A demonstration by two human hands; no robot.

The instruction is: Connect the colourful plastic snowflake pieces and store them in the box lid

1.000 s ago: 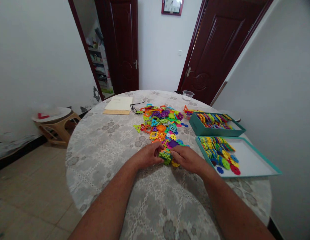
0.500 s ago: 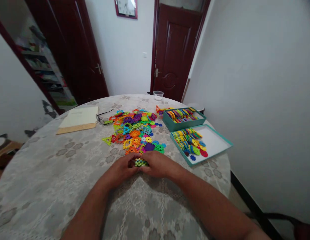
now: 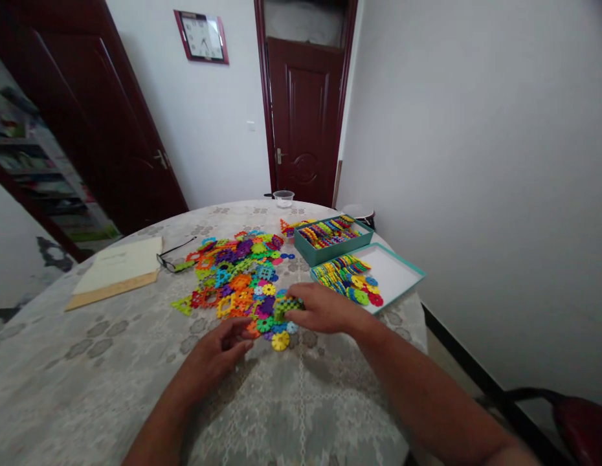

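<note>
My right hand grips a short stack of green and yellow notched plastic discs between thumb and fingers, held over the near edge of a pile. The pile of colourful interlocking plastic pieces spreads across the table, with flower-shaped discs and square and triangular frames in it. My left hand is at the pile's near left edge, its fingers curved and apart from the thumb, with nothing seen in it. A yellow flower-shaped disc lies between the two hands on the tablecloth.
A teal box with rows of discs stands at the right, its shallow lid in front, also holding discs. Eyeglasses and a cream booklet lie left. A clear plastic bowl stands at the far edge.
My hands have come apart. The right hand has carried the stack rightward toward the lid, while the left has drawn back to the left and opened. The camera view has turned right.
</note>
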